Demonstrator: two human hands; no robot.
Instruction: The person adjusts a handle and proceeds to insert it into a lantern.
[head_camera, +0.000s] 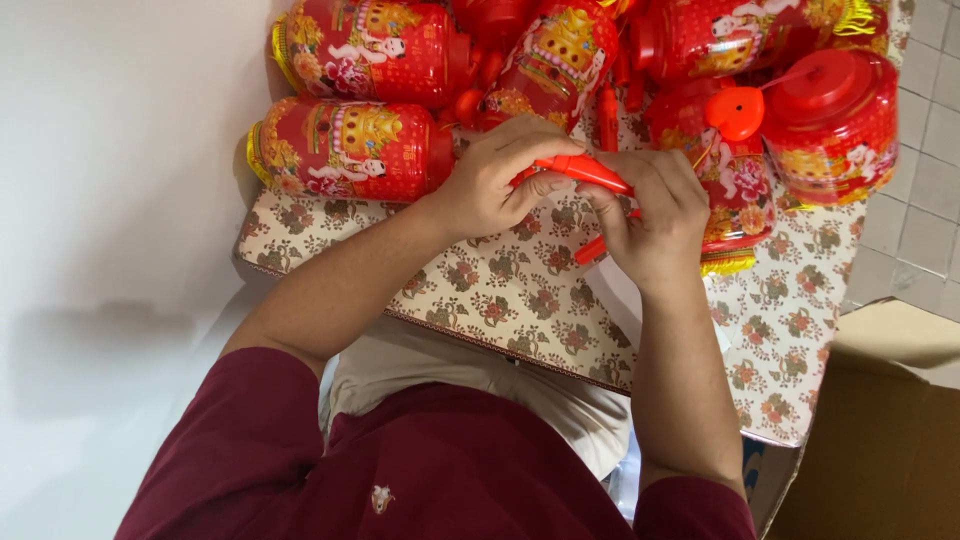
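Note:
My left hand and my right hand meet above a floral-patterned board lying across my lap. Both hands grip a thin red plastic stick; its lower end pokes out below my right palm. Just beyond my hands lie several red lanterns with gold trim and printed figures, one close to my left hand and one with a red lid to the right. A small red heart-shaped piece sits between the lanterns near my right hand.
A white wall fills the left side. Grey floor tiles show at the right edge, and an open brown cardboard box stands at the lower right beside the board. My maroon shirt fills the bottom.

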